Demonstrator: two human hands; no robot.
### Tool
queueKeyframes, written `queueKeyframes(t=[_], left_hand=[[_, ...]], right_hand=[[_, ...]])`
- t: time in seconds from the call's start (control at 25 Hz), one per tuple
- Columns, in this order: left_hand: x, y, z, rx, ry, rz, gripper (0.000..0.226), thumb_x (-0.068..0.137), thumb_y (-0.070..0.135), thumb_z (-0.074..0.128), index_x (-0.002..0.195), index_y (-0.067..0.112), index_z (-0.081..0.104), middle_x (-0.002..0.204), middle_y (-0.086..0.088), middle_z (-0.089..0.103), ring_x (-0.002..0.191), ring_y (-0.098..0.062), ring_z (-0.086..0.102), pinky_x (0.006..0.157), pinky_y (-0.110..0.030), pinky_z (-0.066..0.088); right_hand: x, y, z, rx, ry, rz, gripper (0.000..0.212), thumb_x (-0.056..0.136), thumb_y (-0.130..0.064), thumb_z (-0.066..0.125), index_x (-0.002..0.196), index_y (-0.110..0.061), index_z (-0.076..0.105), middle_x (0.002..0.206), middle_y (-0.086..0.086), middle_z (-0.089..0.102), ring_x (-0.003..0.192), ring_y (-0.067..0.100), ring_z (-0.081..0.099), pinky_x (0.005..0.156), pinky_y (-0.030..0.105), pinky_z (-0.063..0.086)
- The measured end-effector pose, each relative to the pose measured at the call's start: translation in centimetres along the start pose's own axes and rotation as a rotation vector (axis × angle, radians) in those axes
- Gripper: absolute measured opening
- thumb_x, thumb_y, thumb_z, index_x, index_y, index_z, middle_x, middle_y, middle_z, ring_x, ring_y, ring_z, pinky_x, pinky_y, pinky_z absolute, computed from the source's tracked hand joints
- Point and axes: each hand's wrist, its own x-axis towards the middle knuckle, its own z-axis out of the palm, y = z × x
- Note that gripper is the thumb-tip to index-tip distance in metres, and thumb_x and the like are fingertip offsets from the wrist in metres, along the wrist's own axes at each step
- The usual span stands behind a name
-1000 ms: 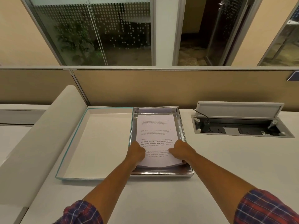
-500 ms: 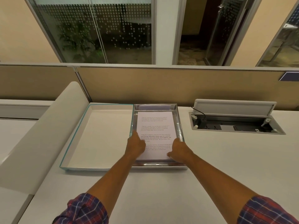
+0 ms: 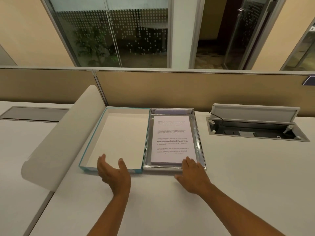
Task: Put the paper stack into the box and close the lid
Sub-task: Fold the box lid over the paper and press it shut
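The printed paper stack (image 3: 172, 138) lies flat inside the silver-lined box (image 3: 199, 147) in the middle of the white desk. Beside it on the left lies the lid (image 3: 119, 137), upside down, white inside with a teal rim. My left hand (image 3: 113, 172) hovers open, palm turned inward, at the lid's near edge. My right hand (image 3: 191, 174) rests open with its fingers on the box's near right corner, touching the paper's bottom edge. Neither hand holds anything.
A rounded white divider (image 3: 64, 137) slopes along the left of the lid. An open cable hatch (image 3: 254, 128) with sockets sits in the desk to the right. A tan partition (image 3: 187, 89) runs along the back edge.
Both hands have left the paper stack, which now lies flat in the box. My left hand has moved left to the lid's near edge; my right drew back to the box corner.
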Motion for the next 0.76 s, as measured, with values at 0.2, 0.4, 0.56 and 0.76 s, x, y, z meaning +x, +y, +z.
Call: queueKeyframes(t=[0.2, 0.4, 0.56, 0.76], left_hand=[[2.4, -1.4, -1.3, 0.274, -0.087, -0.497, 0.101, 0.097, 0.057, 0.063, 0.165, -0.002, 0.017, 0.176, -0.022, 0.013, 0.163, -0.04, 0.012, 0.127, -0.062, 0.019], [3.0, -1.8, -0.6, 0.288, -0.137, -0.495, 0.066, 0.092, 0.042, 0.075, 0.141, 0.004, 0.054, 0.154, -0.023, 0.05, 0.148, -0.044, 0.04, 0.121, -0.063, 0.034], [2.9, -1.7, -0.8, -0.297, -0.046, -0.477, 0.062, 0.09, 0.006, 0.077, 0.145, 0.016, 0.05, 0.14, -0.012, 0.064, 0.121, -0.037, 0.066, 0.105, -0.05, 0.056], [3.5, -1.6, -0.9, -0.638, -0.09, -0.497, 0.067, 0.083, -0.003, 0.085, 0.14, 0.019, 0.058, 0.135, -0.002, 0.065, 0.118, -0.035, 0.068, 0.101, -0.05, 0.06]], right_hand=[[-0.4, 0.1, 0.8, -0.087, 0.034, -0.033, 0.07, 0.109, -0.041, 0.039, 0.165, -0.005, 0.017, 0.174, 0.015, 0.019, 0.16, 0.032, 0.022, 0.13, 0.048, 0.016], [-0.1, 0.1, 0.9, -0.093, 0.014, -0.018, 0.07, 0.109, -0.04, 0.037, 0.166, -0.005, 0.015, 0.175, 0.015, 0.016, 0.161, 0.031, 0.02, 0.13, 0.048, 0.015], [0.1, -0.1, 0.7, -0.042, 0.006, -0.009, 0.072, 0.108, -0.044, 0.039, 0.166, -0.007, 0.017, 0.175, 0.013, 0.016, 0.161, 0.03, 0.019, 0.131, 0.048, 0.014], [0.0, -0.1, 0.9, -0.044, 0.001, 0.002, 0.074, 0.107, -0.042, 0.041, 0.166, -0.007, 0.013, 0.176, 0.012, 0.013, 0.162, 0.029, 0.015, 0.132, 0.048, 0.01]])
